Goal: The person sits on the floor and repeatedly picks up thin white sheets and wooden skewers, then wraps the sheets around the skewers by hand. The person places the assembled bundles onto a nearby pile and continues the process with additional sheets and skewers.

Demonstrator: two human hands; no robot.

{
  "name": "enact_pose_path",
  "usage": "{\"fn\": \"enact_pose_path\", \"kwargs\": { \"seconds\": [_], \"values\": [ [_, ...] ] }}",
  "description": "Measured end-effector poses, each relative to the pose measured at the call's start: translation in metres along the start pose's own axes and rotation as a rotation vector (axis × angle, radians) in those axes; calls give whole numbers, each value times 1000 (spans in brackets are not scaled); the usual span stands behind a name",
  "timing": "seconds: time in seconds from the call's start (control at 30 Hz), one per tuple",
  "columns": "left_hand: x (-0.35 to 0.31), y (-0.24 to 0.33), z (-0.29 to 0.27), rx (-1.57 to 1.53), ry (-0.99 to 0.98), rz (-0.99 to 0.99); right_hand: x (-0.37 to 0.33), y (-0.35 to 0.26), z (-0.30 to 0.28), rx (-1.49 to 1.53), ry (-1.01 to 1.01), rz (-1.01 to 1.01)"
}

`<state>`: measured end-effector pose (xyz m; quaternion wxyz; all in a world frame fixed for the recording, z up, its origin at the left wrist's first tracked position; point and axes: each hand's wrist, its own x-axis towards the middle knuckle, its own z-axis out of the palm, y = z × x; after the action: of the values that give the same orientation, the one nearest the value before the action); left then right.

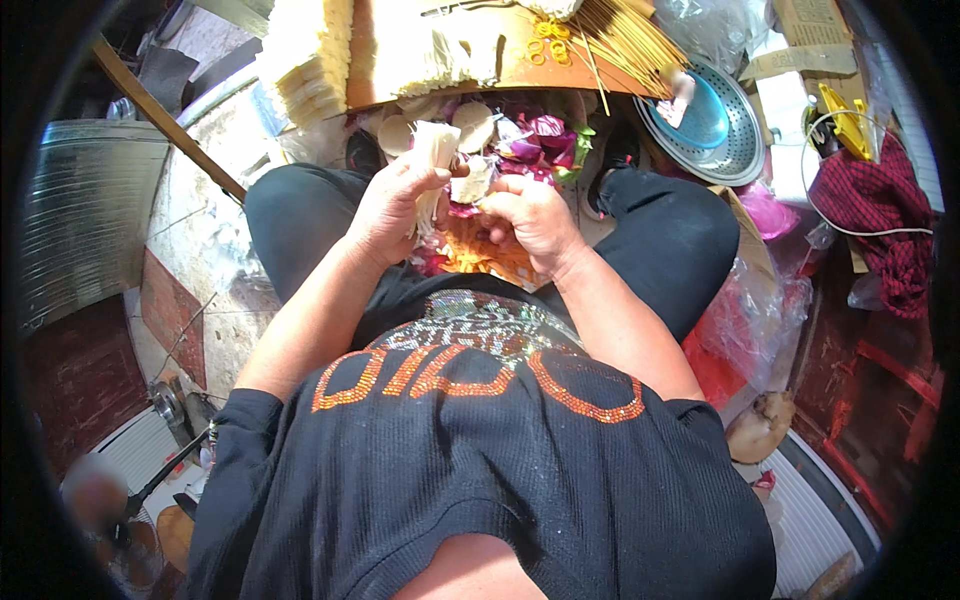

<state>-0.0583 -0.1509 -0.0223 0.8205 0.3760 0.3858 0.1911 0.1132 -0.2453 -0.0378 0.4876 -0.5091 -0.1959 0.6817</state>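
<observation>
Head view. Person seated, knees apart, looking down into lap. Left hand (388, 205) curled narrow around a bundle of cream-white paper strips (434, 150); the bundle stands up out of the fist, top end fanned slightly, lower strands hanging below the fingers. Right hand (530, 212) just beside it, fingers pinched close on a small pale paper piece (468, 186) that lies between the two hands; whether that piece joins the bundle cannot be told. Both hands sit above the gap between the thighs, over a heap of orange material (490, 255) in the lap.

Beyond the hands: round pale discs (474, 124) and purple-magenta petal scraps (535, 135) on the floor. Further up, a brown board (520, 70) carrying stacked cream paper pieces (310, 60), yellow rubber bands (548, 40) and a spread of thin bamboo sticks (625, 40). To the right of the board, a metal perforated tray (745, 150) with a blue bowl (700, 120) inside it. Far right, a red checked cloth (880, 200); pink plastic bag (740, 310) beside the right thigh.
</observation>
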Motion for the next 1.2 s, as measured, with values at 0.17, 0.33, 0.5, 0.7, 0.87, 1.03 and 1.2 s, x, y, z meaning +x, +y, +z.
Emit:
{"fn": "enact_pose_path", "kwargs": {
  "seconds": [0.17,0.33,0.5,0.7,0.87,1.03,1.2],
  "values": [
    [-2,18,3,-24,64,62,-3,-8,0,-8,-3,2],
    [-3,9,3,-13,80,-10,0,-15,5,39,36,-140],
    [-7,-7,22,38,25,23,5,-10,5,-54,32,-162],
    [-9,-17,32,138,-14,60,15,3,1,-340,223,-340],
    [-9,-14,38,122,2,30,10,-6,4,-476,301,-458],
    [-13,-7,24,3,-33,-146,18,-10,-8,-366,353,-533],
    [-18,5,15,28,4,-84,23,-8,-9,-308,321,-441]
  ]
}}
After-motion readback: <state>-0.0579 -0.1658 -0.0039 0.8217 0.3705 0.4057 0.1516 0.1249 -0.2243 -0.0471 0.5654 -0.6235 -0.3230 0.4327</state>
